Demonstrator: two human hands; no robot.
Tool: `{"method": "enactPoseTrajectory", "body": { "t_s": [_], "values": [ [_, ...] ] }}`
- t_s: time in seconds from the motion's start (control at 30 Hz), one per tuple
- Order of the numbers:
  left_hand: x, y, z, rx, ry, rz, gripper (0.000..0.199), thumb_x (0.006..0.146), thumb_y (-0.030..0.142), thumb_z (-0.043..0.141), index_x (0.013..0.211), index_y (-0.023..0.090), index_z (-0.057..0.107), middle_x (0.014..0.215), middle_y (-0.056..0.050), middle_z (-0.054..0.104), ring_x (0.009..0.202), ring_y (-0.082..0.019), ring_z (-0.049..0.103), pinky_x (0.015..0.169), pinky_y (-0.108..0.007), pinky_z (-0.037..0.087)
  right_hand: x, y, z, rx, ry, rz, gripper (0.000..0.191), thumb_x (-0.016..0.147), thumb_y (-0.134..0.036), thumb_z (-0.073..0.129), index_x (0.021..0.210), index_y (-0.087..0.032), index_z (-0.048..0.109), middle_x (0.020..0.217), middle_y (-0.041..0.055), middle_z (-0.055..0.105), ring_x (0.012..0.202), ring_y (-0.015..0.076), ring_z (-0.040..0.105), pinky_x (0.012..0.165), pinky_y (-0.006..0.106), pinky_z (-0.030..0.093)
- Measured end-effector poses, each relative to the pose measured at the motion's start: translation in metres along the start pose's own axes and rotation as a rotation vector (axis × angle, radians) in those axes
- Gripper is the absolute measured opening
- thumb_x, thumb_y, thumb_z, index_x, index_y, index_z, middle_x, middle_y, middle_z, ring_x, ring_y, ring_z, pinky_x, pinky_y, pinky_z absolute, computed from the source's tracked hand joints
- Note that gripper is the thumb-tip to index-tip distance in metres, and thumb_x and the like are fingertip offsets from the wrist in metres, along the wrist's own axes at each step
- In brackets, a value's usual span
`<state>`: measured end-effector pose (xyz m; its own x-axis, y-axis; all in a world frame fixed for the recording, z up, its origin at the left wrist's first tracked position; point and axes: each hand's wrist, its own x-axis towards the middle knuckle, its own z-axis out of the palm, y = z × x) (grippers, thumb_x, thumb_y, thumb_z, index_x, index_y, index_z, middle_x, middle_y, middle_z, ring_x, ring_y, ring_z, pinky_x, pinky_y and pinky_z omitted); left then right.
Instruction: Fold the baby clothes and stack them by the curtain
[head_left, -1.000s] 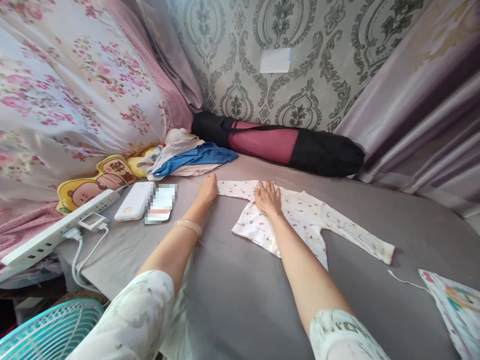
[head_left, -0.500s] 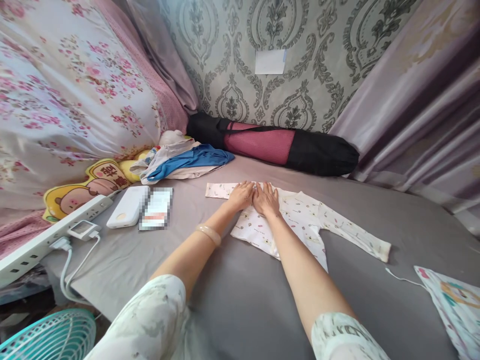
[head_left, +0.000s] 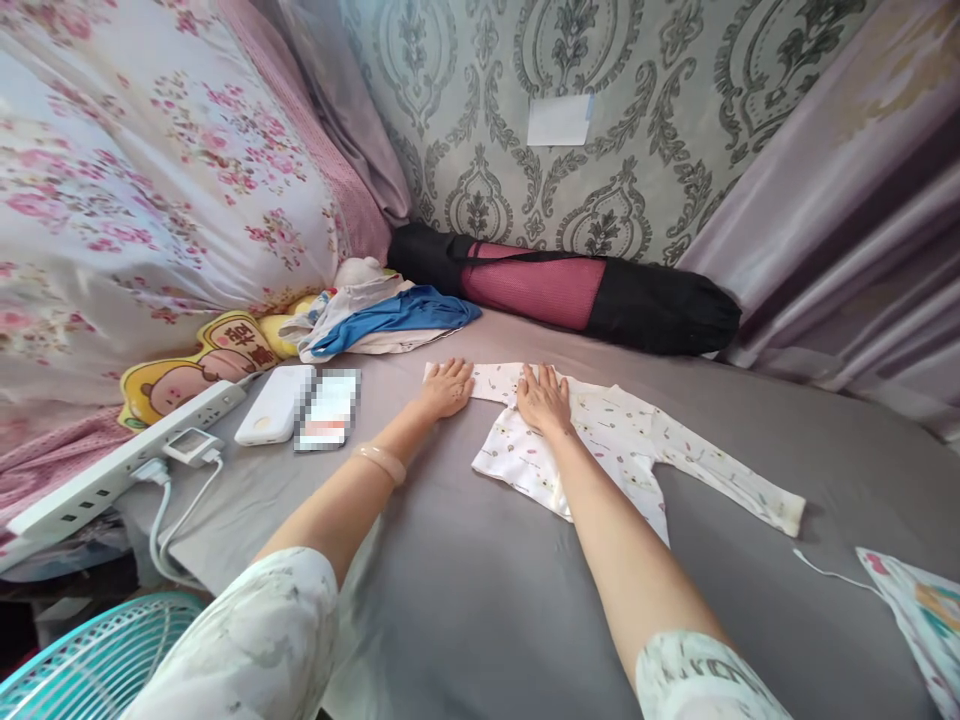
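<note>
A small white long-sleeved shirt (head_left: 607,440) with a scattered print lies spread on the grey sheet. Its left sleeve reaches out straight, while the right one slants down toward the lower right. My left hand (head_left: 448,388) rests flat on the cuff end of the left sleeve, fingers stretched out, and covers most of the cuff. Near the left shoulder of the shirt, my right hand (head_left: 545,400) presses palm down with its fingers extended. Part of the shirt is hidden under my right hand and forearm.
At left are a power strip (head_left: 127,455) with cables, a white power bank (head_left: 276,405) and a blurred phone (head_left: 328,410). Behind lie crumpled clothes (head_left: 397,320) and a black and pink bag (head_left: 532,285). A turquoise fan (head_left: 97,665) stands lower left; printed cloth (head_left: 919,610) lies lower right.
My left hand has slid left along the sleeve, from beside my right hand out to the cuff. My right hand has stayed near the shoulder. The view has shifted slightly.
</note>
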<state>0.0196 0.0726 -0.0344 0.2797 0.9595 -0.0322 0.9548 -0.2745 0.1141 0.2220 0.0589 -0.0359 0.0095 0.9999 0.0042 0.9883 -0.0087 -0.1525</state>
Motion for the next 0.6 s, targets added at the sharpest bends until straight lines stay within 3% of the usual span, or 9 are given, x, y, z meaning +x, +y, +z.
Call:
{"method": "enactPoseTrajectory", "body": {
  "t_s": [0.17,0.33,0.47,0.6],
  "values": [
    [-0.007,-0.025,0.003,0.003,0.111,-0.078,0.052,0.099,0.034,0.022,0.145,0.015,0.037,0.154,-0.013,0.035,0.144,-0.026,0.027,0.116,-0.049,0.019,0.002,0.001,0.003,0.053,0.017,-0.005,0.056,0.100,-0.037,0.015,0.151,-0.021,0.030,0.159,0.0103,0.022,0.147,0.0242,0.014,0.116,0.048,0.009],
    [-0.011,-0.026,0.007,0.023,0.309,-0.022,0.044,0.097,0.035,0.031,0.129,0.012,0.050,0.142,-0.018,0.047,0.133,-0.027,0.041,0.110,-0.044,0.032,0.002,0.000,0.004,0.104,0.020,-0.011,0.055,0.100,-0.038,0.020,0.150,-0.021,0.032,0.159,0.0090,0.023,0.147,0.0235,0.014,0.117,0.047,0.006],
    [-0.017,-0.024,0.005,0.048,0.489,0.003,0.045,0.097,0.040,0.031,0.125,0.012,0.052,0.136,-0.019,0.051,0.127,-0.028,0.046,0.105,-0.040,0.036,0.000,0.009,-0.010,0.272,-0.019,-0.017,0.058,0.100,-0.044,0.018,0.152,-0.021,0.028,0.160,0.0069,0.021,0.147,0.0201,0.012,0.118,0.044,0.010],
    [-0.027,-0.021,0.000,0.147,0.540,-0.003,0.041,0.098,0.040,0.032,0.121,0.013,0.053,0.127,-0.015,0.055,0.118,-0.028,0.049,0.099,-0.041,0.038,-0.024,0.043,-0.030,0.380,0.196,0.002,0.052,0.099,-0.033,0.026,0.147,-0.017,0.036,0.153,0.0071,0.036,0.140,0.0146,0.031,0.114,0.029,0.023]
  ]
}}
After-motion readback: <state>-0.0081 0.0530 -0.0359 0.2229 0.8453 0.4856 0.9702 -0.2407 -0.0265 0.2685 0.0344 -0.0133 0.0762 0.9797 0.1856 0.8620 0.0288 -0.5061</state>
